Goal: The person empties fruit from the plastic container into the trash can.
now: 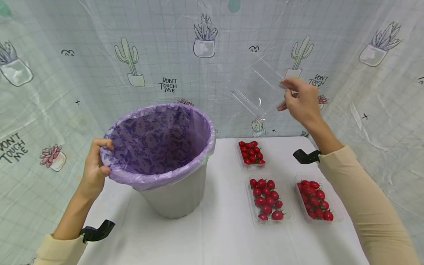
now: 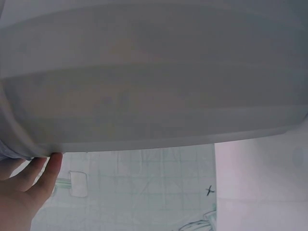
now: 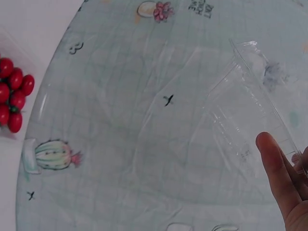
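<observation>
My left hand (image 1: 92, 169) grips the left rim of a light grey trash bin (image 1: 179, 195), fingers over the edge and thumb outside. A purple butterfly-patterned bag (image 1: 155, 140) lines the bin and folds over its rim. In the left wrist view, the bin's grey side (image 2: 154, 96) fills most of the picture above the fingers. Higher up on the right, my right hand (image 1: 303, 101) pinches the edge of a clear plastic container (image 1: 255, 88), held in the air above the table. The right wrist view shows this see-through container (image 3: 240, 101) beside the thumb, with nothing visible inside.
Three clear boxes of red cherry tomatoes stand on the white table (image 1: 225, 235): one at the back (image 1: 251, 152), one in front of it (image 1: 268, 200), another at the right (image 1: 314, 200) near my right sleeve. A cactus-printed curtain (image 1: 159, 44) hangs behind and at both sides.
</observation>
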`<state>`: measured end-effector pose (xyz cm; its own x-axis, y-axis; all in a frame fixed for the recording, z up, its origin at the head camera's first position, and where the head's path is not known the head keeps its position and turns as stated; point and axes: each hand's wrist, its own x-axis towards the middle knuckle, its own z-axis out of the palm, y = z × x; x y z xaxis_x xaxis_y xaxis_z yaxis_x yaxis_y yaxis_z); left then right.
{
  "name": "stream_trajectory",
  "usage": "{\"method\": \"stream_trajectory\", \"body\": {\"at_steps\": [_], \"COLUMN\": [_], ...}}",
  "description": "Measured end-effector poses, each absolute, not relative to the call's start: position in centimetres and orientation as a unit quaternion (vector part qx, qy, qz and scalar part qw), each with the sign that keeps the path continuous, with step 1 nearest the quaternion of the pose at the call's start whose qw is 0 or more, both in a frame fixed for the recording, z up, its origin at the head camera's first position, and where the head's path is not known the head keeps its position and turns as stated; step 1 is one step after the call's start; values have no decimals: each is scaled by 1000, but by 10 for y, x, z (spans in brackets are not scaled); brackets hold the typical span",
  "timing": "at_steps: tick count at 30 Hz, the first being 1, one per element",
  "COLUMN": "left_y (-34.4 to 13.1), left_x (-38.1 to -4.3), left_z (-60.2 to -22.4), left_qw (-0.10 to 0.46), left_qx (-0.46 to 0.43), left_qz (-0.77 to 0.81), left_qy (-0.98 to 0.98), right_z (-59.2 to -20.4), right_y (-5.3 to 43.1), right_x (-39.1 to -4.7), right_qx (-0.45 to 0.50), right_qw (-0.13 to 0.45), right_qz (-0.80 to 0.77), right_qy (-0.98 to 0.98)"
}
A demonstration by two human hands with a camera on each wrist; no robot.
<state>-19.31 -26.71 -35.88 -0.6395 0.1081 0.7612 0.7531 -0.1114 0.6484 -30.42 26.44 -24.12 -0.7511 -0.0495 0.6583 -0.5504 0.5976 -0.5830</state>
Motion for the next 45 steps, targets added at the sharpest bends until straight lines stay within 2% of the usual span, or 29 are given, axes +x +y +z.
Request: {"method": "stream_trajectory", "body": {"at_steps": [25,31,38,45], "left_y": [-268,-268,-267,-268], "left_x": [-193,-193,-194,-194], "left_z": [-361,-361,-361,-361], "left_qw": [245,244,242,244], "left_qx": [-347,-347,-350,-347], "left_qz": [-661,-664,-665,-669], "left_qy": [-618,-616,-614,-611], "right_z": [-313,-334,-359,-375], "right_y": [365,389,408,416], "right_x": [-317,-323,-321,-321], "right_qx": [21,-5,-35,-63], "right_qw": [279,236,123,88], "right_qz": [330,327,377,367], "right_qy": [-902,-915,-917,-924]}}
